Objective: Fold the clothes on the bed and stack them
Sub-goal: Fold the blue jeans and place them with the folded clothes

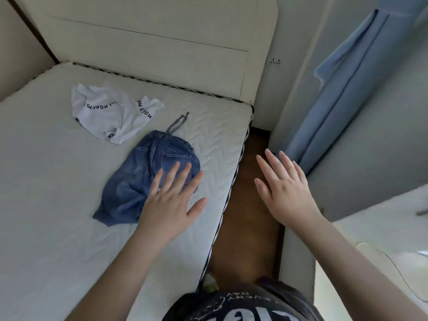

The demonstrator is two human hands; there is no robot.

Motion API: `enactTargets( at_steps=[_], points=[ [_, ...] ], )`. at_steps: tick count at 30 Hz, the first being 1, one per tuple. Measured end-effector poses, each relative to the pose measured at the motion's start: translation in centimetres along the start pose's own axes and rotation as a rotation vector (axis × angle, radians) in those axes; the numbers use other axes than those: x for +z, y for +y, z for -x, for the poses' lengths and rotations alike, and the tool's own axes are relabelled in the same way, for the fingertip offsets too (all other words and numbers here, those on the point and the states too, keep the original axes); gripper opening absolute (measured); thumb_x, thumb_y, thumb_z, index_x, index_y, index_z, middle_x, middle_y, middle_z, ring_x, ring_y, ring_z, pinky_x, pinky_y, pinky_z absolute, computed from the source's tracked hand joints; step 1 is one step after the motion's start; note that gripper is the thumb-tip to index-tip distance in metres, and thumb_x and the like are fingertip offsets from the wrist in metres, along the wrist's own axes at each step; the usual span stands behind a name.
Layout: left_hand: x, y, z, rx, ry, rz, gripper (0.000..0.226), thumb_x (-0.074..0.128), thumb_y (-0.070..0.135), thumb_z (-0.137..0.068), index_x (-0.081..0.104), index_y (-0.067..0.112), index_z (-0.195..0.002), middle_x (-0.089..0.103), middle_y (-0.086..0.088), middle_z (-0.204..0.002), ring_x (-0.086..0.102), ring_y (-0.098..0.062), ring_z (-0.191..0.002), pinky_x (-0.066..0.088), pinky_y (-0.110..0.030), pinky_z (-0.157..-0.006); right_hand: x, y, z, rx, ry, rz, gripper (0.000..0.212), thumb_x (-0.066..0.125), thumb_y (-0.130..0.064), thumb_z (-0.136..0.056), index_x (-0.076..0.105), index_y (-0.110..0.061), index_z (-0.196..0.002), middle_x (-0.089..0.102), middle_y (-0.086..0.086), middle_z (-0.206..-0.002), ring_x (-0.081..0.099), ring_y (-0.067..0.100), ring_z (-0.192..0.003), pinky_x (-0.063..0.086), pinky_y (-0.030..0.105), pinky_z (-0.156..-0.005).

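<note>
Crumpled blue denim shorts (139,172) with a grey drawstring lie on the white quilted mattress (58,205), near its right edge. A rumpled white T-shirt (108,112) with black lettering lies beyond them, toward the headboard. My left hand (172,200) hovers with fingers spread over the near right corner of the shorts and holds nothing. My right hand (286,189) is open, fingers apart, above the brown floor strip beside the bed, also holding nothing.
A cream headboard (150,49) stands at the far end of the bed. A narrow brown floor gap (250,228) runs between the mattress and a white cabinet (382,228) on the right. Blue curtains (342,100) hang at the right.
</note>
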State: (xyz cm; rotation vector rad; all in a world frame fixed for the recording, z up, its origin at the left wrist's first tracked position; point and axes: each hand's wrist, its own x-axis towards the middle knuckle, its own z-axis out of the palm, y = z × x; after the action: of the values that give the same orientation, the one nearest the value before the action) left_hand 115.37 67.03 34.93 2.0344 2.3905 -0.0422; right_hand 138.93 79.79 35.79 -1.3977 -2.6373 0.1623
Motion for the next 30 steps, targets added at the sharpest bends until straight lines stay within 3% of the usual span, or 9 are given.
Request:
enactTargets(
  at_steps=[5,8,12,15,17,21,24,30],
  points=[
    [0.2,-3.1,-4.3,-0.077,0.009,0.008,0.066,0.019,0.061,-0.097,0.038,0.027,-0.15,0.033,-0.002,-0.158,0.023,-0.024,-0.148,0.016,-0.049,-0.12,1.5,-1.8,-5.8,-0.079,-0.068,-0.023,0.058,0.028,-0.047,-0.102,0.024,-0.026,-0.155,0.018,-0.002,-0.162,0.008,0.025,-0.151,0.009,0.044,-0.123],
    [0.5,-4.3,-7.1,-0.129,0.004,0.025,0.065,0.022,0.061,-0.097,0.042,0.027,-0.148,0.036,-0.003,-0.156,0.026,-0.024,-0.147,0.017,-0.048,-0.119,2.8,-2.1,-10.0,-0.173,-0.088,-0.015,0.057,0.029,-0.046,-0.102,0.028,-0.024,-0.154,0.021,0.0,-0.162,0.012,0.027,-0.15,0.01,0.044,-0.122],
    [1.1,-5.9,-11.0,-0.215,-0.026,0.014,0.065,0.023,0.061,-0.096,0.043,0.026,-0.148,0.035,-0.004,-0.157,0.026,-0.025,-0.147,0.014,-0.047,-0.119,5.1,-1.8,-16.9,-0.274,-0.136,0.001,0.058,0.025,-0.048,-0.102,0.022,-0.025,-0.155,0.015,-0.002,-0.163,0.007,0.025,-0.151,-0.003,0.037,-0.119],
    [1.3,-7.1,-14.1,-0.339,-0.094,0.027,0.07,0.01,0.066,-0.094,0.022,0.035,-0.154,0.014,0.002,-0.163,0.004,-0.02,-0.152,-0.003,-0.043,-0.12,6.6,-1.7,-22.8,-0.369,-0.177,-0.019,0.06,0.016,-0.051,-0.101,0.017,-0.027,-0.156,0.01,-0.003,-0.164,0.003,0.023,-0.151,-0.009,0.035,-0.118],
    [1.5,-7.8,-16.1,-0.424,-0.109,0.01,0.072,-0.003,0.069,-0.089,0.002,0.041,-0.155,-0.004,0.007,-0.164,-0.014,-0.015,-0.15,-0.012,-0.041,-0.12,7.0,-1.7,-26.6,-0.433,-0.185,-0.04,0.058,0.015,-0.05,-0.103,0.02,-0.025,-0.156,0.013,-0.002,-0.163,0.007,0.024,-0.151,-0.005,0.037,-0.119],
    [0.8,-8.3,-19.3,-0.539,-0.118,0.001,0.072,-0.005,0.069,-0.088,-0.002,0.04,-0.154,-0.009,0.009,-0.164,-0.02,-0.014,-0.148,-0.014,-0.04,-0.119,7.1,-2.2,-32.9,-0.578,-0.242,-0.072,0.063,0.015,-0.05,-0.099,0.027,-0.022,-0.154,0.019,0.0,-0.162,0.013,0.026,-0.15,0.008,0.042,-0.119],
    [0.2,-8.7,-20.8,-0.625,-0.109,-0.008,0.071,-0.002,0.068,-0.09,0.0,0.038,-0.155,-0.006,0.008,-0.164,-0.015,-0.016,-0.15,-0.009,-0.041,-0.121,8.0,-3.2,-36.9,-0.694,-0.298,-0.037,0.061,0.012,-0.05,-0.101,0.017,-0.025,-0.156,0.01,-0.002,-0.164,0.005,0.024,-0.151,0.006,0.042,-0.121],
    [0.8,-9.1,-22.0,-0.678,-0.028,0.01,0.066,0.024,0.06,-0.097,0.023,0.029,-0.155,0.018,0.0,-0.162,0.015,-0.025,-0.15,0.018,-0.049,-0.12,10.8,-6.1,-39.6,-0.793,-0.354,0.012,0.061,0.017,-0.05,-0.101,0.008,-0.027,-0.157,0.006,-0.004,-0.164,-0.001,0.021,-0.151,0.002,0.04,-0.121]
  ],
)
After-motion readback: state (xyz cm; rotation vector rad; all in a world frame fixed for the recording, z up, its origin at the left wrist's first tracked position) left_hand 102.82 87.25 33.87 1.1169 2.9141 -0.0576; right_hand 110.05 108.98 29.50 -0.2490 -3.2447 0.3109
